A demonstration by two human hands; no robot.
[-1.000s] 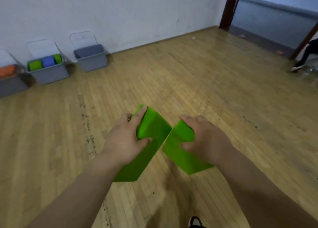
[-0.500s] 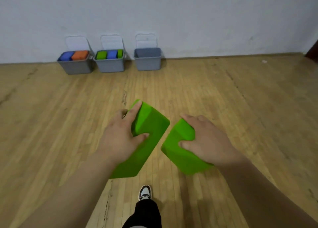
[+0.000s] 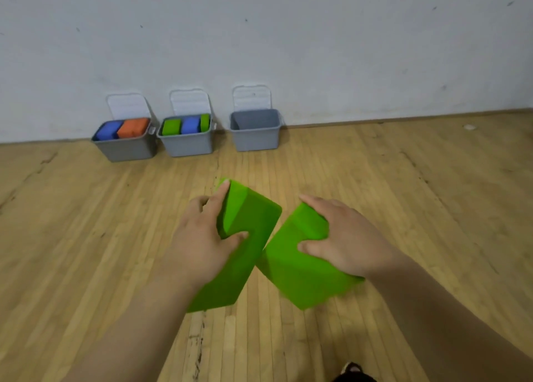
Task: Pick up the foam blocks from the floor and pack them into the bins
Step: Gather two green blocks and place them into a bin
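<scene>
Since nothing I hold touches the floor (image 3: 86, 237), I judge this the carry. The empty bin (image 3: 255, 134) stands ahead of my hands. My left hand (image 3: 199, 243) grips the left block (image 3: 251, 220), my right hand (image 3: 349, 237) the right block (image 3: 294, 272); next, walk closer and lower both in.

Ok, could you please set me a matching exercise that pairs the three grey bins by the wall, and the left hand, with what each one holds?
Things
1. left bin
2. middle bin
3. right bin
4. left hand

What it holds
A. no blocks showing inside
B. the held green block, gripped
C. a blue block beside an orange block
D. two packed green blocks flanking a second blue block

Pairs: 1-C, 2-D, 3-A, 4-B
</scene>
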